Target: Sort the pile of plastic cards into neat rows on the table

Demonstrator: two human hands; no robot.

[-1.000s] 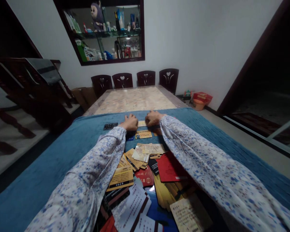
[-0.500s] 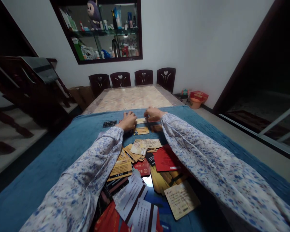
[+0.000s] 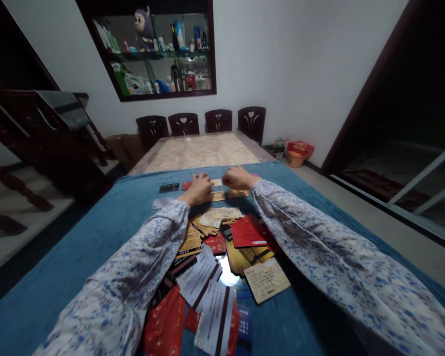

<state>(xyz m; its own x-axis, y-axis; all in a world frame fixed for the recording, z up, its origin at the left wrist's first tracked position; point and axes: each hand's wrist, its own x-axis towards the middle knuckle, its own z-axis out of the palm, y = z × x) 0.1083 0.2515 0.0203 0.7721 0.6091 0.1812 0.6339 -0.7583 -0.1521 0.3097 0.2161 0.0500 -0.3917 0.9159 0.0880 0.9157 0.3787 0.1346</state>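
Observation:
My left hand [image 3: 200,189] is over the far rows of cards, fingers bent downward, beside a red card [image 3: 186,186]; what its fingertips touch is hidden. My right hand [image 3: 237,178] is curled at the right end of a cream card [image 3: 217,182], above a gold card [image 3: 238,193]. Another yellow card [image 3: 218,196] lies between the hands. A black card [image 3: 169,187] and a pale purple card [image 3: 160,203] lie to the left. Nearer me is a spread pile with white striped cards [image 3: 217,316], red cards [image 3: 166,321], a red card [image 3: 249,231] and a cream card [image 3: 267,279].
A blue cloth [image 3: 77,237] covers the near part of the table [image 3: 200,150]. Four-legged furniture is not discernible, but dark chairs [image 3: 252,123] stand at the far end. A shelf cabinet [image 3: 214,49] is set in the wall. An orange bucket [image 3: 295,158] stands right of the table.
The view has shifted slightly, and the pile appears a little higher in the picture. More of the red, purple and gold cards near my hands shows. Both hands remain over the far rows.

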